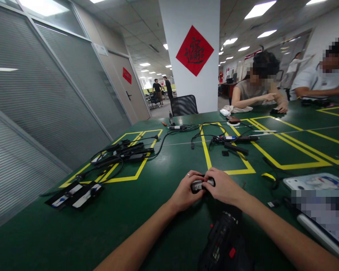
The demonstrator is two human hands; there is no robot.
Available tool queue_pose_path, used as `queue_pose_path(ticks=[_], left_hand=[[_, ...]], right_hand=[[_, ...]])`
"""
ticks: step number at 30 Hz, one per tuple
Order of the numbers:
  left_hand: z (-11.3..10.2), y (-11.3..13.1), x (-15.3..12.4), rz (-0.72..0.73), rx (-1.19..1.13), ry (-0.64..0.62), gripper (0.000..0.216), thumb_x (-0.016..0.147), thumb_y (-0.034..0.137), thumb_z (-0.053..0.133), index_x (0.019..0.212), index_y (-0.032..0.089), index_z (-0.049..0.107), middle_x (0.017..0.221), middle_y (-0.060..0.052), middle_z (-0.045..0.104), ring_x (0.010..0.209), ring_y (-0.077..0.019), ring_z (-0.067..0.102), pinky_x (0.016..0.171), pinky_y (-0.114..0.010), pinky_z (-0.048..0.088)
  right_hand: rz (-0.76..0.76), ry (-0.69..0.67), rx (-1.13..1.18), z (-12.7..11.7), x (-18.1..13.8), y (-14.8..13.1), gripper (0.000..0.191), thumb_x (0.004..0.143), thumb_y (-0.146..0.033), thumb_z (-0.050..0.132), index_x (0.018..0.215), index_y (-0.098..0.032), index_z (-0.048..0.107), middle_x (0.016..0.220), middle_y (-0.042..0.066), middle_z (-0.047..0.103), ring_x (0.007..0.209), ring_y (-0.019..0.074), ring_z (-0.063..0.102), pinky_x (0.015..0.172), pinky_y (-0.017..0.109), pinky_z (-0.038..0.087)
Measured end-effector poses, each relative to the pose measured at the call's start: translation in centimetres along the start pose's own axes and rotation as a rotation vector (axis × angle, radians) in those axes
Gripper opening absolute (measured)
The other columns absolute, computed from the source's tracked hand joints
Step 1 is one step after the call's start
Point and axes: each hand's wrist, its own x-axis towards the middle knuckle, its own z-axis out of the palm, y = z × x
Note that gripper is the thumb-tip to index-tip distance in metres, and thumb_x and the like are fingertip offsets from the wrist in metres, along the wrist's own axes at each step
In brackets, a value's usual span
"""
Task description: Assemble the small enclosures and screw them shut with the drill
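Observation:
Both my hands meet over the green table [147, 210], just below a yellow taped square. My left hand [186, 192], with a ring on one finger, is closed around the left side of a small grey and black device [200, 184]. Closed on the same device from the right is my right hand [223, 187], its fingers curled over the top. Most of the device is hidden by my fingers. A black gadget with a red button [224, 241] sits close below my forearms.
Black cables and adapters [121, 154] lie in a yellow taped square at left, with flat black packets [75, 194] nearer. Pens and small tools [234, 141] lie ahead. A tablet [316, 184] is at right. Two people sit at the far right; a black chair [184, 105] stands by the pillar.

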Motion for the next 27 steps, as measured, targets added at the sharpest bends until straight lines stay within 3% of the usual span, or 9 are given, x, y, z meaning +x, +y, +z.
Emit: queue_pose_path(ticks=[11, 20, 24, 27], left_hand=[[0.1, -0.2, 0.1, 0.042, -0.001, -0.001, 0.026, 0.073, 0.018, 0.062, 0.099, 0.018, 0.058, 0.107, -0.008, 0.052, 0.101, -0.0201, 0.051, 0.092, -0.037, 0.041], [-0.1, 0.2, 0.0, 0.024, 0.002, -0.010, 0.022, 0.076, 0.021, 0.060, 0.098, 0.018, 0.059, 0.107, -0.008, 0.052, 0.103, -0.0201, 0.050, 0.094, -0.038, 0.039], [-0.1, 0.5, 0.0, -0.015, -0.013, 0.002, 0.018, 0.077, 0.024, 0.060, 0.094, 0.019, 0.062, 0.108, -0.008, 0.052, 0.103, -0.0211, 0.051, 0.092, -0.038, 0.039], [-0.2, 0.6, 0.1, -0.016, -0.011, 0.005, 0.018, 0.078, 0.023, 0.059, 0.095, 0.020, 0.062, 0.108, -0.008, 0.053, 0.104, -0.0210, 0.050, 0.093, -0.037, 0.039]], right_hand=[[0.097, 0.026, 0.003, -0.4, 0.0, -1.1, 0.010, 0.074, -0.025, 0.059, 0.080, -0.019, 0.054, 0.078, 0.001, 0.058, 0.072, 0.0146, 0.052, 0.060, 0.024, 0.033], [0.115, -0.011, 0.063, -1.1, -0.1, -0.6, 0.015, 0.078, -0.034, 0.055, 0.078, -0.020, 0.058, 0.079, 0.001, 0.060, 0.075, 0.0150, 0.054, 0.066, 0.026, 0.038], [0.160, 0.066, -0.012, -3.1, -3.0, -2.5, 0.018, 0.083, -0.034, 0.048, 0.089, -0.021, 0.060, 0.096, 0.004, 0.061, 0.090, 0.0187, 0.056, 0.081, 0.033, 0.042], [0.255, 0.058, -0.201, -3.6, -7.7, -4.4, 0.024, 0.081, -0.037, 0.048, 0.098, -0.025, 0.061, 0.102, 0.007, 0.061, 0.088, 0.0242, 0.059, 0.078, 0.041, 0.048]])
